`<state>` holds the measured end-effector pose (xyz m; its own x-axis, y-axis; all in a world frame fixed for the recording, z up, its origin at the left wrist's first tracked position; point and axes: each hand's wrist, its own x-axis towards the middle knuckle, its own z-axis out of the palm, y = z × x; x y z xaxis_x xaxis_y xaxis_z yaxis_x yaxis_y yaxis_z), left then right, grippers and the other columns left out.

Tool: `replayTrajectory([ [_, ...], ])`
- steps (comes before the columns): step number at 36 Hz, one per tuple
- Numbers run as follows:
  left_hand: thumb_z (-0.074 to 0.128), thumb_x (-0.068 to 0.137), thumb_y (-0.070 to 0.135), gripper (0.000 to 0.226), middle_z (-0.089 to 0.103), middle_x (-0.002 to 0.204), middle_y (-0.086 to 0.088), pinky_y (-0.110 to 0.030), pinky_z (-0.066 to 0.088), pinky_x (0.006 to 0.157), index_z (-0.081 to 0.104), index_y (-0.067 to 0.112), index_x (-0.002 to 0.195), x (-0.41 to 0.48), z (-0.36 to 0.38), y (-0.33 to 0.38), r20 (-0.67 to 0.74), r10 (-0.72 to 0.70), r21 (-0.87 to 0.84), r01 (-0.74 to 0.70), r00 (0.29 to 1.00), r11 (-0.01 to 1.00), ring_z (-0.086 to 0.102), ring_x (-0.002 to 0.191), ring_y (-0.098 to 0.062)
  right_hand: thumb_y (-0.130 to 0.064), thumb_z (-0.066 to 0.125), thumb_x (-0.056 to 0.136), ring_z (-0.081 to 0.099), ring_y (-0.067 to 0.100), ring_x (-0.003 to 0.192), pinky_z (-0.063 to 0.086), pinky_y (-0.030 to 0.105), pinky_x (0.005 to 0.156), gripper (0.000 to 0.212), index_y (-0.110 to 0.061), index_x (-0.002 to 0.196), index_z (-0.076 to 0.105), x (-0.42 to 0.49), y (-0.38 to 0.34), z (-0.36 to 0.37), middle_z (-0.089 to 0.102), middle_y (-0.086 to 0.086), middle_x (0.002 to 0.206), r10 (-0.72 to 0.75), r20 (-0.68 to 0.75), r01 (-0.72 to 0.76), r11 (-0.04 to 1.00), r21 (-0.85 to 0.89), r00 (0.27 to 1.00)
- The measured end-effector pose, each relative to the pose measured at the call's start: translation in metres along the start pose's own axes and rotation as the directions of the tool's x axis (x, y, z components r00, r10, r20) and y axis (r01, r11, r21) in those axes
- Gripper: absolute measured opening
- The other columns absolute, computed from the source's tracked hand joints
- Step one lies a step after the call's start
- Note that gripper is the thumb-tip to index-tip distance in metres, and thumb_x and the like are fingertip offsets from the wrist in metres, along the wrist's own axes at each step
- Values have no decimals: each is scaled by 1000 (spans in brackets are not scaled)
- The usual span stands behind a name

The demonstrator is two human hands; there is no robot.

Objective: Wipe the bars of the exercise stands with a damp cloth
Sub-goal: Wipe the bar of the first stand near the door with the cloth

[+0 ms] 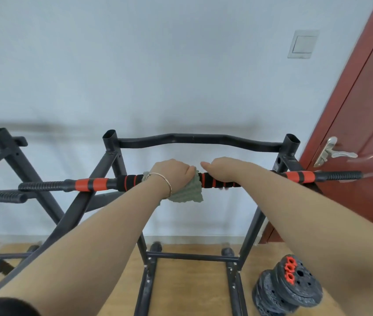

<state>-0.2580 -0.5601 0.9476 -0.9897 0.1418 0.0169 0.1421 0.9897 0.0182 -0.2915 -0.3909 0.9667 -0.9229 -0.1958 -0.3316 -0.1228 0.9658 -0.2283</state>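
Both forearms (89, 236) are stretched fwd from the bottom edge. Green cloth (189, 192) is gripped by the left hand (171, 173) and wrapped round the black-and-orange bar (94, 184) near its middle. Bar's foam grip is clasped by the right hand (224, 168), just beside the cloth. Bar is laid across the black stand (110, 156). Weight plates (294, 283) are stacked on the floor (192, 281), btm right.

We see a black bar (128, 181) banded with orange, a pale green ridged cloth (189, 194), a black stand (194, 139), a red-brown door (363, 133) and dark grey weight plates (299, 287).
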Motion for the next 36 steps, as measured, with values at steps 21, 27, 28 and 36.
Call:
replayTrajectory([
  [21, 42, 102, 34, 26, 55, 79, 8, -31, 46, 79, 52, 14, 115, -9, -17, 26, -202, -96, -518, -23, 975, 855, 56, 83, -20, -12, 41, 96, 53, 25, 71, 42, 35, 58, 16, -11, 81, 47, 3, 48, -9, 52, 4, 72, -129, -227, 70, 966, -249, 965],
  [27, 30, 100, 57, 62, 27, 157, 0, -44, 35, 105, 11, 32, 152, 1, 4, 23, -28, 122, -42, -123, 992, 992, 38, 135, -26, -2, 51, 87, 50, 18, 65, 32, 30, 52, 14, -12, 97, 54, 2, 50, -3, 54, -1, 75, -223, -197, 103, 868, -486, 955],
  [28, 28, 99, 60, 62, 33, 154, 1, -43, 37, 103, 16, 31, 152, 2, 8, 22, -22, 185, 14, -184, 983, 983, 42, 131, -24, -2, 54, 86, 53, 19, 69, 32, 30, 52, 17, -12, 99, 53, 3, 51, -4, 56, 0, 78, -238, -188, 110, 849, -517, 953],
  [36, 32, 99, 60, 43, 59, 98, 7, -34, 44, 68, 47, 23, 114, 15, -1, 25, 82, 141, 137, -151, 987, 979, 59, 83, -19, -13, 64, 86, 53, 22, 63, 43, 30, 55, 22, -14, 102, 50, 1, 55, 14, 41, -1, 65, -325, -350, 48, 789, -613, 878],
])
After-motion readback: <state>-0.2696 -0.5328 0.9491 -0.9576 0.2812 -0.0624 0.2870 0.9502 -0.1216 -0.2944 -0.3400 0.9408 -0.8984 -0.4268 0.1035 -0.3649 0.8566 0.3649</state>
